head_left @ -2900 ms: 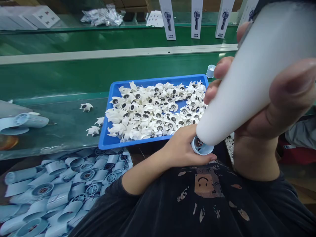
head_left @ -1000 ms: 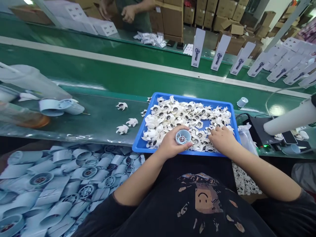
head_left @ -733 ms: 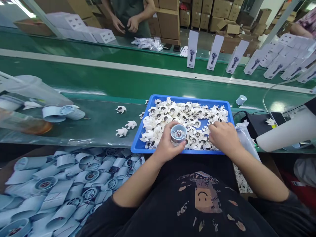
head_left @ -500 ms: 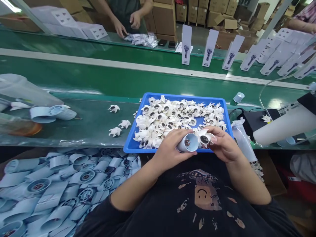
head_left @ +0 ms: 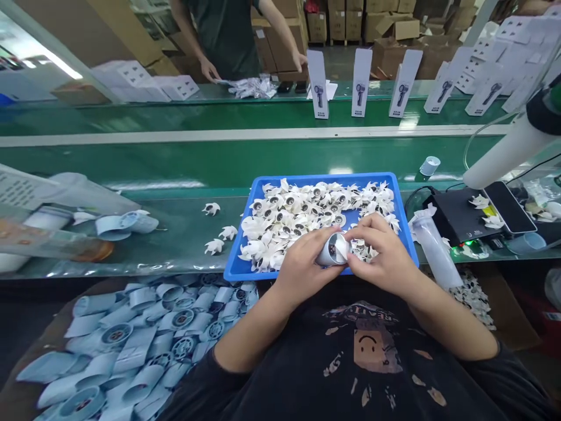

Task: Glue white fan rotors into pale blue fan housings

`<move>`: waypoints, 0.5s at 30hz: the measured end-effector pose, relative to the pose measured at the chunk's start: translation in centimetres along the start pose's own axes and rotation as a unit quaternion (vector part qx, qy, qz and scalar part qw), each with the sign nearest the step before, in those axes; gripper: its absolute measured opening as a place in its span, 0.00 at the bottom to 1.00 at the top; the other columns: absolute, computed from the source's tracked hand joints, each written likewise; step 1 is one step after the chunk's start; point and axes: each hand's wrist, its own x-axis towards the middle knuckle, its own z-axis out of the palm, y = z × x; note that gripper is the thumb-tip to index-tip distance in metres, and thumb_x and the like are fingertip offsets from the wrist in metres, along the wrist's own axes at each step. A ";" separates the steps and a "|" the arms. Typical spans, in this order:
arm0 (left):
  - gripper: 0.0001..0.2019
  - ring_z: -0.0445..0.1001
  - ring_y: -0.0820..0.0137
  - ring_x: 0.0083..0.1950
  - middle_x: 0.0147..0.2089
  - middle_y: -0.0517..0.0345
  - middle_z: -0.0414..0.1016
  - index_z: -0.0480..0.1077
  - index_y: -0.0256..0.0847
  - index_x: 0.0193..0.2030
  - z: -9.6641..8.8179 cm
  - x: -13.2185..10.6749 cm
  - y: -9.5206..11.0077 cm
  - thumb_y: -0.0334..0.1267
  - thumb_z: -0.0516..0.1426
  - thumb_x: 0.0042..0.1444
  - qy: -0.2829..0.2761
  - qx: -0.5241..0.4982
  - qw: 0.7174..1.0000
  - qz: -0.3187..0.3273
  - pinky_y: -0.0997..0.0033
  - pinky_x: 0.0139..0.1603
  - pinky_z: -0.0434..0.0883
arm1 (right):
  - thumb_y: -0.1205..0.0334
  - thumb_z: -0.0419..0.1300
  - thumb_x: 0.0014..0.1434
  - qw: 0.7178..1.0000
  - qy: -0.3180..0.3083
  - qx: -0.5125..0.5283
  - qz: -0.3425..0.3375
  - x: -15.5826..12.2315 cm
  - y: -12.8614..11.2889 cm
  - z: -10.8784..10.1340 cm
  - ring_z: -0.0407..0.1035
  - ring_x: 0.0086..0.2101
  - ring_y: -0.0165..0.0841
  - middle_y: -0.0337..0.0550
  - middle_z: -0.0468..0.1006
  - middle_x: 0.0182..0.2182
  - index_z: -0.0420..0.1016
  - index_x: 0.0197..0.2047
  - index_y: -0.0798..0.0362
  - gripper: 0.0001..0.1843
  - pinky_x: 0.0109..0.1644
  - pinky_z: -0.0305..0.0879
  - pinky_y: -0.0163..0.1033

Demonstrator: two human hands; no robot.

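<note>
Head camera, single view: left hand [head_left: 302, 272] and right hand [head_left: 383, 251] brought together over the near edge of a blue plastic tray [head_left: 324, 175], both in a closed grip on a pale blue plastic fan housing [head_left: 333, 248], held on its side just above the heap. Latest change: the gap between the hands gone, the white impeller from the right hand no longer in sight, either seated in the housing's open end or hidden by the fingers, impossible to tell which. Below the hands, white plastic impellers [head_left: 307, 216] heaped in the tray, with three loose impellers [head_left: 217, 240] just beside it on a green conveyor belt [head_left: 166, 240]. To the left and nearer the body, a mound of pale blue fan housings [head_left: 144, 345]. To the right of the tray, a clear plastic bag [head_left: 432, 254] and a black electronic unit [head_left: 456, 219]. Across the belt, upright white product boxes [head_left: 318, 76] in a row, and a co-worker's hands [head_left: 208, 70] at a pile of silver packets [head_left: 249, 88].
</note>
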 end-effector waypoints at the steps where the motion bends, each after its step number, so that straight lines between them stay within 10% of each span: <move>1: 0.20 0.79 0.62 0.52 0.52 0.48 0.79 0.66 0.40 0.57 0.0 0.2 0.1 0.38 0.59 0.57 0.000 0.010 1.000 0.008 0.62 0.53 0.77 | 0.65 0.59 0.58 1.000 0.007 -0.020 -0.001 -0.1 -0.1 -0.1 0.65 0.38 0.33 0.44 0.66 0.35 0.75 0.43 0.54 0.09 0.43 0.66 0.39; 8: 0.23 0.79 0.63 0.51 0.50 0.48 0.80 0.64 0.40 0.61 2.0 0.0 1.0 0.31 0.57 0.57 0.033 0.051 0.994 0.096 0.61 0.58 0.74 | 0.66 0.67 0.54 0.993 -0.040 -0.107 0.006 -0.5 1.0 0.8 0.65 0.34 0.33 0.42 0.67 0.31 0.80 0.32 0.53 0.01 0.38 0.64 0.39; 15: 0.29 0.75 0.57 0.56 0.55 0.47 0.76 0.67 0.43 0.59 1.0 4.2 -2.4 0.49 0.65 0.51 -0.115 0.001 0.990 0.081 0.51 0.60 0.72 | 0.70 0.60 0.61 0.990 0.128 -0.038 -0.050 -5.1 2.7 -1.8 0.66 0.33 0.28 0.42 0.68 0.33 0.79 0.41 0.51 0.08 0.35 0.67 0.34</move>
